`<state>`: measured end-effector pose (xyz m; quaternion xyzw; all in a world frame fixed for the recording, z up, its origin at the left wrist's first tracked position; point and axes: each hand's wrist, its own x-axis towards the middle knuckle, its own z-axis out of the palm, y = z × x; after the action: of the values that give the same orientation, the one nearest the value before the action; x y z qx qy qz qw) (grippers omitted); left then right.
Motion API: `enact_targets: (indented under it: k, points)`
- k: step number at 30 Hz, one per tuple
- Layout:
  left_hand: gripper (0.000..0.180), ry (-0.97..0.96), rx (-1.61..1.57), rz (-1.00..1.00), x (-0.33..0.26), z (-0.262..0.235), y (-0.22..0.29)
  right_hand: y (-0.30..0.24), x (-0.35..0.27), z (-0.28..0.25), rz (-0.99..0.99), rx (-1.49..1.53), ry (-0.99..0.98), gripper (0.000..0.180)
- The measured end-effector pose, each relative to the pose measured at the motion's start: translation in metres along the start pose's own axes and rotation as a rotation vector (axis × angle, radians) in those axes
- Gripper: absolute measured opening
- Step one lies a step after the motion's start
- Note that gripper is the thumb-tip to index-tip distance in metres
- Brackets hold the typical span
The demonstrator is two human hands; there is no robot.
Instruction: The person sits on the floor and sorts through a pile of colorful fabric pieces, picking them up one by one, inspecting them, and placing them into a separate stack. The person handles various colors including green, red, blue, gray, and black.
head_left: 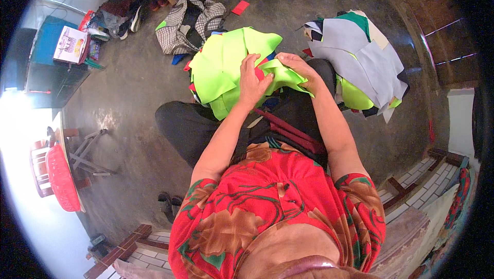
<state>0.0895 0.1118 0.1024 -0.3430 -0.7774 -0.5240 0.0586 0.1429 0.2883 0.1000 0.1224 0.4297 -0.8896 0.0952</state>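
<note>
On the floor in front of my crossed legs is a heap of lime-green fabric pieces (216, 70), with bits of red, blue and black showing at its edges. My left hand (251, 84) rests on the heap's right side, its thumb spread away from the fingers. A folded lime-green fabric piece (284, 76) hangs from my right hand (301, 69), which grips its upper edge. Something red shows between my hands, partly covered by the fabric. Close to my right knee stands a second heap, mostly grey fabric pieces (350, 47), with lime-green, dark green and cream ones.
Behind the lime heap lies a checked cloth (175, 32), beside a small red scrap (240, 7). Shoes (135, 19) and a blue-green cabinet (51, 78) stand at the left. A red-seated chair (63, 178) is farther down that side. Wooden doors (453, 32) rise at the right.
</note>
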Motion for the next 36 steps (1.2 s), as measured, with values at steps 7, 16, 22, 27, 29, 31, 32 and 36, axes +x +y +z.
enact_targets:
  k: [7,16,22,27,29,31,32,36]
  points:
    - [0.02,-0.316,-0.561,-0.648,0.003,-0.011,-0.034,-0.003,0.001,0.002,-0.026,0.034,0.055,0.025]
    - [0.033,0.0,-1.094,-0.93,0.016,-0.066,-0.031,0.01,0.015,-0.014,0.003,-0.069,0.128,0.033]
    - [0.037,0.13,-1.25,-0.911,0.032,-0.066,-0.052,0.0,0.008,-0.009,0.006,-0.024,0.264,0.028]
    - [0.022,0.339,-1.336,-0.582,0.082,-0.079,-0.034,-0.001,0.007,-0.008,-0.012,-0.044,0.303,0.028]
    - [0.018,0.44,-1.327,-0.452,0.095,-0.09,-0.02,0.0,0.007,-0.008,-0.021,-0.06,0.276,0.027]
    - [0.019,0.486,-1.281,-0.394,0.092,-0.086,-0.047,-0.001,0.007,-0.008,-0.031,-0.072,0.266,0.026]
    - [0.02,0.496,-1.255,-0.396,0.087,-0.082,-0.053,-0.002,0.006,-0.005,-0.033,-0.076,0.27,0.025]
    - [0.029,0.611,-1.231,-0.702,0.034,-0.05,-0.111,-0.001,0.007,-0.003,-0.038,-0.068,0.262,0.021]
